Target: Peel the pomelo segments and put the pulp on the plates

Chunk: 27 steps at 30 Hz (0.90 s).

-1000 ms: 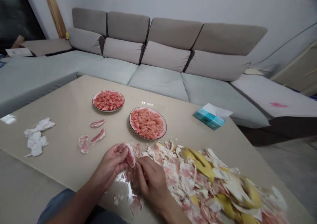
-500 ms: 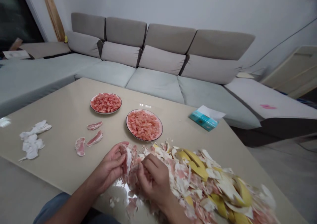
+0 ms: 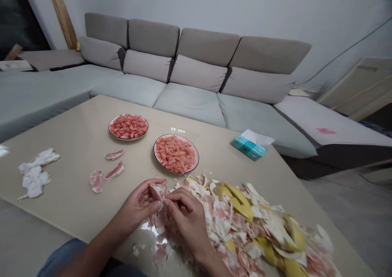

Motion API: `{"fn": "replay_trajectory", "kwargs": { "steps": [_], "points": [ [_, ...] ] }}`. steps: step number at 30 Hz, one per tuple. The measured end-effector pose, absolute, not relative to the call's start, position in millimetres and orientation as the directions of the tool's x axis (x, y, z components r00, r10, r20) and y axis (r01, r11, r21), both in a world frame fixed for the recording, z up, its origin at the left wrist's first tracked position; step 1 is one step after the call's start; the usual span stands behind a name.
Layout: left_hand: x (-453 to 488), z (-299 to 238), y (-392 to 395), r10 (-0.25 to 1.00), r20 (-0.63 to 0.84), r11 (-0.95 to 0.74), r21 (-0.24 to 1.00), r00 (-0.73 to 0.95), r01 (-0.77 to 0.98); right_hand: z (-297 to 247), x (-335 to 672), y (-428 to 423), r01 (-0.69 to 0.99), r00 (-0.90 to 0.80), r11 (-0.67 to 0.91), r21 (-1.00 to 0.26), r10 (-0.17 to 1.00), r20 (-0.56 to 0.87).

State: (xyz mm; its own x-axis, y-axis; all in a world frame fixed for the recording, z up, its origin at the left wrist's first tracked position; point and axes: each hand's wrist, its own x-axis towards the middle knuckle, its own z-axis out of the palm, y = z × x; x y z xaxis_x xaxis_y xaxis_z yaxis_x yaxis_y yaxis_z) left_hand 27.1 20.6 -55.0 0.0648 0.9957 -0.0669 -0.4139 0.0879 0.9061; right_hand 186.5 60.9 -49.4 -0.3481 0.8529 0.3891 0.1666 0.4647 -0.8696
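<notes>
Over the near side of the table, my left hand (image 3: 142,201) is closed around a pink pomelo segment (image 3: 157,192) with white membrane on it. My right hand (image 3: 186,216) pinches at the segment's right edge, thumb and forefinger pressed together on the white membrane. Three unpeeled pomelo segments (image 3: 114,171) lie to the left of my hands. Beyond them stands a plate of pink pulp (image 3: 128,127), and a second plate of pulp (image 3: 177,153) is nearer, just past my fingers. Peel and membrane scraps (image 3: 226,220) lie heaped beside and under my right hand.
Yellow rind pieces (image 3: 237,201) top the scrap heap at the right. A blue tissue box (image 3: 251,144) stands toward the table's far right edge. Crumpled white tissues (image 3: 36,175) lie at the left. A grey sofa (image 3: 190,101) runs behind the beige table (image 3: 76,146).
My right hand has moved up and left to meet the segment, its fingertips now on the membrane. The left hand has turned the segment slightly. The view has shifted a little.
</notes>
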Motion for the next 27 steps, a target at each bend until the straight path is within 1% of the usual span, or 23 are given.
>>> {"fn": "replay_trajectory", "kwargs": {
  "steps": [3, 6, 8, 11, 17, 20, 23, 25, 26, 27],
  "points": [
    [28.3, -55.9, 23.0, 0.997, -0.067, 0.08, 0.918, 0.046, -0.388, -53.4, 184.7, 55.7, 0.2, -0.33, 0.524, -0.828, 0.831, 0.447],
    [29.1, -54.8, 24.8, 0.998, -0.056, 0.054, 0.921, 0.005, -0.386, -54.2, 184.3, 50.3, 0.238, -0.344, 0.629, -0.74, 0.767, 0.541],
    [28.4, -53.5, 25.3, 0.998, -0.052, 0.033, 0.921, -0.039, -0.388, -53.1, 185.6, 48.5, 0.229, -0.366, 0.668, -0.708, 0.733, 0.573],
    [26.4, -52.7, 24.8, 0.997, -0.047, 0.018, 0.919, -0.064, -0.394, -51.5, 189.0, 49.8, 0.203, -0.384, 0.651, -0.732, 0.74, 0.551],
    [26.9, -54.8, 22.8, 0.999, -0.028, 0.015, 0.937, -0.033, -0.35, -51.6, 190.3, 56.8, 0.264, -0.386, 0.62, -0.739, 0.77, 0.508],
    [28.6, -51.8, 25.2, 0.999, -0.025, 0.016, 0.961, -0.027, -0.275, -50.9, 187.5, 56.6, 0.233, -0.348, 0.577, -0.783, 0.801, 0.487],
    [25.5, -52.3, 25.6, 0.995, -0.064, 0.053, 0.989, -0.074, -0.138, -52.0, 183.2, 56.0, 0.182, -0.299, 0.581, -0.794, 0.802, 0.518],
    [18.0, -63.0, 23.3, 0.985, -0.101, 0.099, 0.995, -0.143, -0.02, -55.5, 180.0, 57.8, 0.171, -0.248, 0.589, -0.79, 0.802, 0.544],
    [13.2, -72.9, 22.1, 0.978, -0.104, 0.111, 0.993, -0.178, 0.032, -58.2, 178.7, 59.5, 0.17, -0.227, 0.585, -0.793, 0.806, 0.546],
    [8.4, -85.6, 21.2, 0.965, -0.076, 0.098, 0.992, -0.252, 0.074, -61.5, 177.9, 61.5, 0.171, -0.207, 0.581, -0.796, 0.811, 0.547]
  ]
}}
